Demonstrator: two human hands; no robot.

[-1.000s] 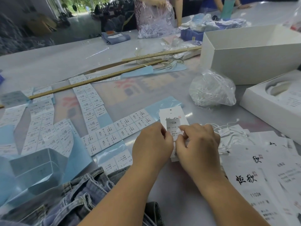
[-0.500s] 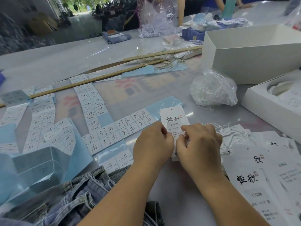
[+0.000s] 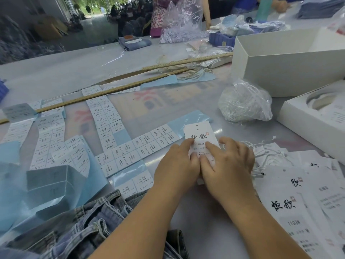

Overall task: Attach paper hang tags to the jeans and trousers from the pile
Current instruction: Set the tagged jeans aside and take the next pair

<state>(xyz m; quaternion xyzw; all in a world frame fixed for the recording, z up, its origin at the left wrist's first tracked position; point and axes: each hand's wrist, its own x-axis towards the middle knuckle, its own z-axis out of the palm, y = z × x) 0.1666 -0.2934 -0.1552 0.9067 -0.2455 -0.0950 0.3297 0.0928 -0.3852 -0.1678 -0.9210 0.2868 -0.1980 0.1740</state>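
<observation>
A white paper hang tag with black characters and "1103#" lies on the table. My left hand and my right hand lie side by side on its lower part, fingers stretched forward and pressing it flat. The tag's lower half is hidden under them. Blue jeans lie bunched at the near left edge, below my left forearm. More hang tags are spread at the right, with loose white strings beside my right hand.
Sheets of small size stickers on blue backing cover the table's left and middle. A clear bag of white strings and two open white boxes stand to the right. Two wooden rulers lie across the back. People work at the far edge.
The fingers of both hands have gone from curled and pinching at the tag's middle to stretched out and pressing on it. The tag's printed top shows more.
</observation>
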